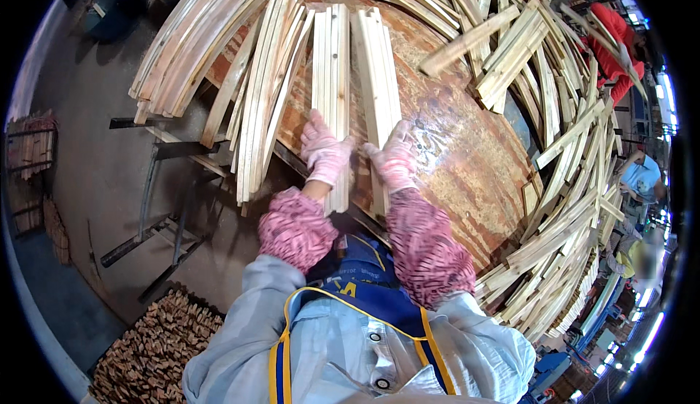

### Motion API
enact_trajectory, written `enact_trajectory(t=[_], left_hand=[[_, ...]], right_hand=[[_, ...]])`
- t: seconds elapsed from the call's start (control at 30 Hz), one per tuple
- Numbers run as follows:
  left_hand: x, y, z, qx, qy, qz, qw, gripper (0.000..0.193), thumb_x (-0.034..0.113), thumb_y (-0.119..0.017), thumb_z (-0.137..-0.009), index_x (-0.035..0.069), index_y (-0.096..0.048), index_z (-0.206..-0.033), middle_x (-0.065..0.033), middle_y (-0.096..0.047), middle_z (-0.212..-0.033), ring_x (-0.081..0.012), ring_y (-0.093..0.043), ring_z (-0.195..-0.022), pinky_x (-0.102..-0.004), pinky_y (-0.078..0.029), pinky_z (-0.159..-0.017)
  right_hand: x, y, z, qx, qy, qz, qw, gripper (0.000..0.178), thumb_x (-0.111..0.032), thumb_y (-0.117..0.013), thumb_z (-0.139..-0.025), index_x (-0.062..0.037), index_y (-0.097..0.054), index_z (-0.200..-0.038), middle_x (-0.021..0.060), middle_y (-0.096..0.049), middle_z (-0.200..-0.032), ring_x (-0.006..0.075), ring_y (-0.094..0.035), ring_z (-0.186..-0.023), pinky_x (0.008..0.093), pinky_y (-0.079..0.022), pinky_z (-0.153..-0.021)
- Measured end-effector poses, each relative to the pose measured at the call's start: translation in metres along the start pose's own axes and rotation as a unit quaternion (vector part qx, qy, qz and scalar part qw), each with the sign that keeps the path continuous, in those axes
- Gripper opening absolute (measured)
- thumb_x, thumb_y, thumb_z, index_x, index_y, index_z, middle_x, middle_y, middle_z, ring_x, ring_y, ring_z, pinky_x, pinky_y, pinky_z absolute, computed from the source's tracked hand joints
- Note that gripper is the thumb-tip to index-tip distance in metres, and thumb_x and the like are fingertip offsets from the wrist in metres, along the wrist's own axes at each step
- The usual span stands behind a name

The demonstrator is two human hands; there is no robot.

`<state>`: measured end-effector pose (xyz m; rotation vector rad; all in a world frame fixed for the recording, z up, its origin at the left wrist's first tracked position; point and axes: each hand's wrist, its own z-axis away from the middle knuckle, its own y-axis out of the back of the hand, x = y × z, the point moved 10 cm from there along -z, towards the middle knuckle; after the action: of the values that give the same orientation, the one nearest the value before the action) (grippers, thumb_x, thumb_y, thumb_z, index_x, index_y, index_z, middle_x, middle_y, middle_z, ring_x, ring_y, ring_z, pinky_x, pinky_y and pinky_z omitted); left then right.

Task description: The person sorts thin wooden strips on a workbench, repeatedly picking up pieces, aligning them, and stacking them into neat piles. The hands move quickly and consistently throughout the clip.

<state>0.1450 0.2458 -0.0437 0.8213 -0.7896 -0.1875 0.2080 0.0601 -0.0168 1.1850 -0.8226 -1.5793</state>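
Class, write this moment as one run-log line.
left hand: gloved, on stick pile | right hand: gloved, on second stick pile | piles: side by side on table

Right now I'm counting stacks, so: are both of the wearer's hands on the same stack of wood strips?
No: the left hand is on one stack, and the right hand on another stack, with a gap between.
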Motion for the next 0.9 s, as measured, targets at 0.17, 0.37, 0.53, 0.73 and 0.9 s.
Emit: enact_trajectory(t=[0.17, 0.37, 0.53, 0.73, 0.9], left_hand=[[0.033, -0.022, 0.055, -0.437, -0.024, 0.705, 0.558, 0.086, 0.050, -0.068, -0.082, -0.010, -0.038, -0.136, -0.0237, -0.053, -0.128, -0.0305, -0.057, -0.114, -0.0434, -0.050, -0.095], [-0.037, -0.044, 0.052, -0.243, 0.210, 0.610, 0.725, 0.080, 0.067, -0.051, -0.088, 0.003, -0.047, -0.137, -0.0184, -0.059, -0.122, -0.0303, -0.060, -0.108, -0.0432, -0.053, -0.091], [-0.076, -0.037, 0.005, -0.113, 0.017, 0.186, 0.976, 0.065, 0.050, -0.029, -0.099, 0.005, -0.038, -0.145, -0.0174, -0.054, -0.136, -0.0318, -0.055, -0.120, -0.0359, -0.040, -0.103], [-0.056, -0.035, -0.023, -0.139, -0.068, -0.047, 0.987, 0.056, 0.048, -0.032, -0.100, 0.010, -0.049, -0.138, -0.0195, -0.056, -0.131, -0.0366, -0.054, -0.118, -0.0358, -0.040, -0.101], [-0.071, -0.066, -0.024, -0.200, -0.072, 0.097, 0.972, 0.087, 0.060, -0.058, -0.085, -0.001, -0.037, -0.144, -0.0253, -0.055, -0.129, -0.0369, -0.050, -0.125, -0.0378, -0.038, -0.105]], right_hand=[[-0.003, -0.046, 0.037, -0.348, 0.020, -0.700, 0.623, 0.047, -0.025, -0.061, -0.092, 0.0035, -0.050, -0.128, 0.0181, -0.065, -0.103, 0.0251, -0.067, -0.091, 0.0369, -0.059, -0.075], [0.072, -0.090, 0.035, -0.261, -0.116, -0.717, 0.635, 0.055, -0.044, -0.049, -0.098, -0.0002, -0.050, -0.132, 0.0179, -0.064, -0.115, 0.0295, -0.065, -0.094, 0.0385, -0.057, -0.077], [0.111, -0.087, 0.004, -0.081, 0.049, -0.210, 0.973, 0.042, -0.026, -0.048, -0.099, 0.0002, -0.051, -0.131, 0.0185, -0.066, -0.111, 0.0294, -0.062, -0.103, 0.0402, -0.051, -0.086], [0.091, -0.051, 0.003, -0.052, 0.015, -0.387, 0.921, 0.037, -0.019, -0.052, -0.095, -0.0022, -0.059, -0.127, 0.0186, -0.065, -0.118, 0.0279, -0.059, -0.115, 0.0355, -0.043, -0.100], [0.084, -0.040, -0.003, -0.112, 0.076, -0.182, 0.974, 0.033, -0.016, -0.052, -0.095, -0.0067, -0.063, -0.124, 0.0167, -0.063, -0.124, 0.0298, -0.056, -0.118, 0.0342, -0.041, -0.102]])
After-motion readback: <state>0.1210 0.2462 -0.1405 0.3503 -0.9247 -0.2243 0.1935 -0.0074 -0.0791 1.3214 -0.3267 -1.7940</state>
